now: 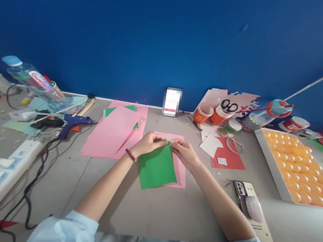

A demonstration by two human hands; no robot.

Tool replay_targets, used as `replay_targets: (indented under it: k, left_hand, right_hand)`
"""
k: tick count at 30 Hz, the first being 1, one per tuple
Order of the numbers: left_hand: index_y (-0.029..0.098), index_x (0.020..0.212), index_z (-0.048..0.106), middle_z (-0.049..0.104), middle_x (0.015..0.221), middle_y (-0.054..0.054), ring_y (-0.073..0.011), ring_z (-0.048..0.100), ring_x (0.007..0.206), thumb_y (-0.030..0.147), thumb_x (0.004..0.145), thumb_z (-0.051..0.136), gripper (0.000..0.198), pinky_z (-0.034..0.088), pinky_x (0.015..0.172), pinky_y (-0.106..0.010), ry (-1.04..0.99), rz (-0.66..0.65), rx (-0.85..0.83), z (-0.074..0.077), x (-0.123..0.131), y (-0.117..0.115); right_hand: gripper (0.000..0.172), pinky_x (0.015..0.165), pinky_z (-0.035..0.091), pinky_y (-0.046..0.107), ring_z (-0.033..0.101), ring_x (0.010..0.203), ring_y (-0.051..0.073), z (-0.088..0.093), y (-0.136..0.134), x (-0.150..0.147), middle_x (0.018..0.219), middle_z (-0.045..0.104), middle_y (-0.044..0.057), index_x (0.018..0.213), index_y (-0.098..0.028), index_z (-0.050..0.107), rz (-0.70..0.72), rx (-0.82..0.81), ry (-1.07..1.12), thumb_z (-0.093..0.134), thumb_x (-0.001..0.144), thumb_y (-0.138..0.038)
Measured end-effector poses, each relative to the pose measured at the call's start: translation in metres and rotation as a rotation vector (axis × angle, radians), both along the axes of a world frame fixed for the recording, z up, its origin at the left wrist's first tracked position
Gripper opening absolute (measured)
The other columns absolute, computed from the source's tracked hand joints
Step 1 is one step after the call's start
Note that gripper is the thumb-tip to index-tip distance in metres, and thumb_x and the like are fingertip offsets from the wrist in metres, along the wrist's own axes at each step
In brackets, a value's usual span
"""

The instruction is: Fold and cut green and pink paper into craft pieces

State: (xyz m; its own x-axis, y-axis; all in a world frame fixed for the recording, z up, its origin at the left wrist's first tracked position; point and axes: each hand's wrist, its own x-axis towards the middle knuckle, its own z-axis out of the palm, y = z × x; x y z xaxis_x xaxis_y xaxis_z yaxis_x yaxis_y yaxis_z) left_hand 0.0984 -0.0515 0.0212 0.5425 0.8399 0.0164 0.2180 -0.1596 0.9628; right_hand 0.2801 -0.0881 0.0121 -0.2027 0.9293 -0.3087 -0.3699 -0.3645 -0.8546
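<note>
Bottle (36, 79) with a blue cap leans at the far left, its label facing out, and a white power strip (19, 161) lies nearer the front edge with cords running off it. Right of these, a blue glue gun (69, 126) rests among sticks and scraps. Next come overlapping pink sheets (108, 133), with bits of green showing between them.

At the middle, the left hand (149, 144), a beaded bracelet (130, 155) at its wrist, pinches a green sheet (157, 167) between thumb and fingers near the upper edge. The right hand (183, 152) is closed on the same edge, just beside the left — fingertips nearly meeting. The green sheet slants down toward the person, over another pink sheet (182, 177).

Farther right stand red paper cups (203, 114), black-handled scissors (229, 105) upright in one of them. In front are red paper (235, 162) and a roll of tape (239, 151). A phone (264, 230) lies nearer the person — a pale mouse-shaped thing (255, 209) on top. Last, a white tray (267, 160) holds rows of shiny orange balls (302, 168).
</note>
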Motion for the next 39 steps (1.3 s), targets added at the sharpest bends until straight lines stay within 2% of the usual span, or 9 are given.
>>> replay_targets:
  k: [4, 9, 12, 17, 22, 28, 34, 39]
  left_hand:
    - [0.013, 0.077, 0.068, 0.067, 0.078, -0.005, -0.0172, 0.058, 0.075, 0.046, 0.079, 0.062, 0.034, 0.044, 0.067, -0.026, -0.039, 0.004, -0.05, 0.001, -0.003, 0.001]
    - [0.013, 0.083, 0.069, 0.068, 0.084, -0.006, -0.0157, 0.06, 0.075, 0.044, 0.077, 0.066, 0.031, 0.044, 0.063, -0.023, -0.062, -0.033, -0.16, 0.007, -0.007, 0.0]
    - [0.014, 0.08, 0.068, 0.067, 0.08, -0.004, -0.0154, 0.06, 0.072, 0.042, 0.073, 0.071, 0.029, 0.044, 0.059, -0.022, -0.032, -0.098, -0.21, 0.007, -0.009, 0.0]
    - [0.012, 0.074, 0.066, 0.063, 0.068, -0.002, -0.014, 0.057, 0.061, 0.043, 0.07, 0.073, 0.032, 0.042, 0.052, -0.022, -0.007, -0.108, -0.294, 0.001, -0.008, 0.0]
    - [0.013, 0.07, 0.063, 0.059, 0.067, 0.0, -0.0118, 0.055, 0.06, 0.042, 0.068, 0.074, 0.031, 0.041, 0.052, -0.02, -0.08, -0.145, -0.314, 0.003, -0.007, -0.001]
    - [0.013, 0.061, 0.057, 0.052, 0.058, 0.003, -0.0094, 0.049, 0.054, 0.042, 0.067, 0.074, 0.035, 0.036, 0.048, -0.02, -0.084, -0.106, -0.304, 0.004, -0.006, -0.001]
    - [0.012, 0.074, 0.064, 0.062, 0.069, -0.001, -0.0116, 0.057, 0.059, 0.039, 0.067, 0.076, 0.03, 0.042, 0.053, -0.021, -0.116, -0.071, -0.396, 0.002, -0.01, -0.001]
    - [0.011, 0.078, 0.067, 0.065, 0.073, -0.003, -0.0128, 0.06, 0.062, 0.038, 0.066, 0.077, 0.031, 0.045, 0.055, -0.021, -0.102, -0.054, -0.406, 0.002, -0.012, 0.0]
  right_hand:
    - [0.026, 0.072, 0.046, 0.026, 0.061, 0.068, 0.011, -0.001, 0.0, 0.0, 0.071, 0.068, 0.0, 0.072, -0.019, 0.071, 0.093, -0.039, -0.018, 0.08, 0.063, -0.041]
    - [0.026, 0.066, 0.044, 0.024, 0.059, 0.064, 0.01, -0.003, 0.0, 0.0, 0.069, 0.067, -0.001, 0.069, -0.018, 0.07, 0.075, -0.048, -0.042, 0.083, 0.059, -0.038]
    - [0.027, 0.064, 0.043, 0.024, 0.057, 0.061, 0.01, -0.004, 0.0, 0.0, 0.067, 0.066, -0.001, 0.07, -0.018, 0.07, 0.081, -0.039, -0.061, 0.082, 0.059, -0.04]
    - [0.028, 0.064, 0.042, 0.026, 0.056, 0.061, 0.01, -0.003, -0.001, 0.001, 0.063, 0.064, -0.002, 0.067, -0.018, 0.068, 0.096, -0.012, -0.094, 0.082, 0.059, -0.041]
    - [0.027, 0.061, 0.039, 0.025, 0.053, 0.058, 0.009, -0.002, -0.003, -0.003, 0.059, 0.059, -0.004, 0.065, -0.019, 0.065, 0.078, -0.003, -0.062, 0.082, 0.059, -0.039]
    - [0.026, 0.062, 0.04, 0.024, 0.053, 0.058, 0.009, 0.001, -0.003, -0.004, 0.06, 0.06, -0.005, 0.065, -0.019, 0.065, 0.067, -0.003, -0.026, 0.082, 0.06, -0.039]
    - [0.026, 0.063, 0.041, 0.024, 0.054, 0.061, 0.01, 0.004, -0.005, -0.003, 0.063, 0.062, -0.003, 0.067, -0.018, 0.066, 0.131, -0.059, -0.022, 0.079, 0.062, -0.041]
    - [0.027, 0.058, 0.036, 0.022, 0.049, 0.056, 0.007, 0.002, -0.004, -0.003, 0.059, 0.058, -0.005, 0.066, -0.018, 0.064, 0.096, -0.051, -0.038, 0.081, 0.06, -0.038]
